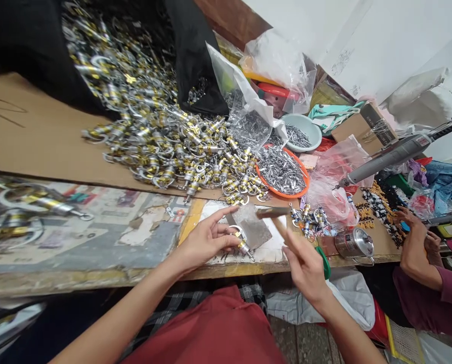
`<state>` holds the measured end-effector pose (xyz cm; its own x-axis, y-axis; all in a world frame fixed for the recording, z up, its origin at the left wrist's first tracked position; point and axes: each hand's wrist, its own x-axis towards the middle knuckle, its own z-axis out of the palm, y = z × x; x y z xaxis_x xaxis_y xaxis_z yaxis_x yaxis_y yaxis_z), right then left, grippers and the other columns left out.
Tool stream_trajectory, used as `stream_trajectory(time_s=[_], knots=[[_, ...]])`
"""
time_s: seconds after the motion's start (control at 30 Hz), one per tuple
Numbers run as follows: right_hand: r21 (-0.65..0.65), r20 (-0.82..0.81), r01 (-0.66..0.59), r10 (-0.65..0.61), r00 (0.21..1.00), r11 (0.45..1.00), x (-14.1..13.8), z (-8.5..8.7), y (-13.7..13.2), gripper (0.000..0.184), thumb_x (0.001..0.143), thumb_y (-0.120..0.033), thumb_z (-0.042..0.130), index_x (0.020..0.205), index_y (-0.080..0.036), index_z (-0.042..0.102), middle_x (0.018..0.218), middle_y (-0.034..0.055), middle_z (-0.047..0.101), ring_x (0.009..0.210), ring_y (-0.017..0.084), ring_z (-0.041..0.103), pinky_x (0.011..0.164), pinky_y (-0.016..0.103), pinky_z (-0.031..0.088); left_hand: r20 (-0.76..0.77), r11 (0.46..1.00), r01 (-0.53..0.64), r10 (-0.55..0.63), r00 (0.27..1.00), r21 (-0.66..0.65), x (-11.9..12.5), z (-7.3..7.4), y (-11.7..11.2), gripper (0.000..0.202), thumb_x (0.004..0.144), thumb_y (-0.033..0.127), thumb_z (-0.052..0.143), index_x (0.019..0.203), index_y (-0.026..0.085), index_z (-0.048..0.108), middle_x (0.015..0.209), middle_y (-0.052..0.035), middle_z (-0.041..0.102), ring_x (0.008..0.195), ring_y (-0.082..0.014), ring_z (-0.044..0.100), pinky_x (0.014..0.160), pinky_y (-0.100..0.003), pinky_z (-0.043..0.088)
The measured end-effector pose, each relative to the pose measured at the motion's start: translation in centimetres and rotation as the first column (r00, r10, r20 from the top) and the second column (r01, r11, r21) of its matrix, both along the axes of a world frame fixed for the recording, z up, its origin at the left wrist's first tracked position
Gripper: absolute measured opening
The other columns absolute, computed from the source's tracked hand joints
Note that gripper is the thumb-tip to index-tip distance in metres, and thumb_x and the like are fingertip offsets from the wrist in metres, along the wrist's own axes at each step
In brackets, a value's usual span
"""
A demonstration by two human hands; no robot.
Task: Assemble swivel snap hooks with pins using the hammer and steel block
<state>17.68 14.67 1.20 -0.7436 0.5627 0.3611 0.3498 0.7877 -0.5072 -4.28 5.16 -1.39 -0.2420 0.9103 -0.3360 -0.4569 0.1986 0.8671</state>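
Observation:
My left hand (207,237) pinches a small silver-and-gold keychain (243,244), which has a curved silver hook and a ring-like tip. The keychain lies over the near edge of a flat metal plate (259,230) on white paper (214,215). In my right hand (305,268) is a hammer, its handle gripped in closed fingers. The hammer's head (275,212) hovers over the plate's right part, blurred by motion, to the right of the keychain. Beyond my hands spreads a large heap of similar keychains (180,146), spilling from a black bag (197,65).
An orange basin (307,183) and a pale bowl (317,136) hold small metal parts. To the right stand a lidded metal mug (355,242) and a grey electric tool (389,159). A co-worker's hands (415,222) work at the far right. More keychains (40,202) lie at left.

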Motion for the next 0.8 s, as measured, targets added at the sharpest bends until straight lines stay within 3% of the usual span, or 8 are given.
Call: stream_trajectory(time_s=[0.1,0.2,0.27,0.33,0.4,0.43,0.6,0.8], knots=[[-0.242,0.029,0.15,-0.148,0.989,0.958,-0.3,-1.8,2.3,0.044,0.082,-0.027,0.054,0.126,-0.022,0.051,0.099,0.0067,0.065,0.076,0.018,0.061,0.067,0.029,0.052,-0.119,0.999,0.027,-0.029,0.992,-0.022,0.0,-0.5,-0.1,0.041,0.058,0.027,0.071,0.096,0.016,0.059,0.065,0.0003,0.067,0.062,-0.017,0.064,0.061,-0.028,0.05],[-0.373,0.178,0.138,-0.076,0.981,0.917,-1.0,-3.4,4.7,0.04,0.081,-0.033,0.055,0.118,-0.019,0.058,0.081,0.0039,0.067,0.064,0.016,0.06,0.058,0.028,0.05,-0.297,1.0,0.006,0.0,0.955,0.02,0.0,-0.9,-0.3,0.015,0.06,0.029,0.069,0.067,0.017,0.065,0.071,-0.0034,0.067,0.067,-0.0176,0.064,0.065,-0.028,0.05],[-0.277,0.236,0.093,-0.026,0.971,0.956,-2.0,-3.6,6.4,0.032,0.082,-0.032,0.053,0.11,-0.018,0.063,0.079,0.0041,0.066,0.068,0.017,0.06,0.064,0.029,0.05,-0.427,0.994,-0.04,0.079,0.901,0.101,0.0,-1.0,-0.4,0.011,0.059,0.028,0.07,0.06,0.017,0.067,0.082,-0.0049,0.066,0.075,-0.0183,0.063,0.068,-0.027,0.049],[-0.059,0.297,0.102,-0.08,0.951,0.993,-3.7,-3.0,8.5,0.027,0.086,-0.025,0.047,0.104,-0.018,0.065,0.086,0.006,0.065,0.079,0.018,0.059,0.074,0.03,0.047,-0.531,0.981,-0.06,0.15,0.834,0.184,0.0,-0.9,-0.4,0.008,0.06,0.026,0.069,0.057,0.018,0.068,0.089,-0.0052,0.063,0.08,-0.0182,0.062,0.068,-0.025,0.049],[0.16,0.356,0.171,-0.219,0.909,0.972,-5.7,-2.1,10.9,0.029,0.087,-0.016,0.042,0.105,-0.018,0.064,0.097,0.0083,0.063,0.09,0.018,0.057,0.08,0.029,0.044,-0.604,0.969,-0.043,0.186,0.775,0.243,0.1,-0.8,-0.4,0.008,0.063,0.024,0.066,0.057,0.02,0.068,0.083,-0.0037,0.062,0.077,-0.0168,0.061,0.066,-0.024,0.048],[0.195,0.375,0.195,-0.257,0.891,0.961,-6.8,-1.7,12.2,0.029,0.086,-0.014,0.042,0.104,-0.016,0.064,0.1,0.0101,0.062,0.091,0.019,0.056,0.08,0.029,0.043,-0.627,0.964,-0.03,0.195,0.754,0.264,0.1,-0.7,-0.4,0.008,0.064,0.023,0.065,0.058,0.02,0.069,0.078,-0.0027,0.062,0.074,-0.0161,0.06,0.065,-0.023,0.048],[0.195,0.466,0.191,-0.262,0.845,0.962,-10.3,-1.4,16.1,0.016,0.077,-0.01,0.053,0.083,-0.013,0.068,0.084,0.0102,0.064,0.08,0.02,0.057,0.074,0.029,0.041,-0.647,0.959,0.027,0.17,0.743,0.282,0.3,-0.5,-0.3,0.008,0.067,0.022,0.065,0.062,0.021,0.071,0.065,-0.0014,0.064,0.065,-0.0151,0.06,0.061,-0.023,0.047],[0.207,0.37,0.23,-0.294,0.881,0.951,-10.0,-1.0,15.9,0.027,0.082,-0.007,0.045,0.101,-0.012,0.063,0.102,0.013,0.061,0.092,0.021,0.056,0.079,0.031,0.042,-0.611,0.952,-0.002,0.198,0.766,0.306,0.4,-0.6,-0.5,0.008,0.067,0.02,0.064,0.065,0.021,0.072,0.065,-0.0022,0.067,0.064,-0.0156,0.061,0.061,-0.023,0.048]])
